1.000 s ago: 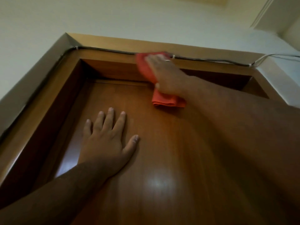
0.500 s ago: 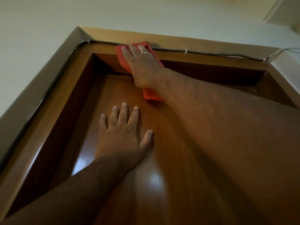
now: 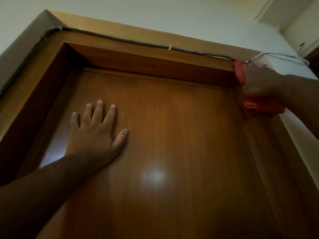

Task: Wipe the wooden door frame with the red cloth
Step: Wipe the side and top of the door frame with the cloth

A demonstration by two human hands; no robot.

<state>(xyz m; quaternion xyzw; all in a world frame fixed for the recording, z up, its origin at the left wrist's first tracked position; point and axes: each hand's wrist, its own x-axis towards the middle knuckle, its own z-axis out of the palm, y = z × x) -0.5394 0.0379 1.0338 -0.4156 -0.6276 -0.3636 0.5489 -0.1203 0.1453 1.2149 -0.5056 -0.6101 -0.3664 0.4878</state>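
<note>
The wooden door frame (image 3: 138,59) runs across the top and down both sides of a brown door (image 3: 172,135). My right hand (image 3: 259,80) presses the red cloth (image 3: 239,73) against the frame's top right corner, and a folded end of the cloth hangs below my palm. My left hand (image 3: 96,133) lies flat on the door panel with its fingers spread, holding nothing.
A black cable (image 3: 120,39) is clipped along the top of the frame and down its left side. White wires (image 3: 283,56) leave the right corner along the pale wall (image 3: 155,12). A light glare shows on the door's lower middle.
My right hand has swept the red cloth rightward along the top of the frame, from left of centre to the right corner. My left hand has stayed flat on the door.
</note>
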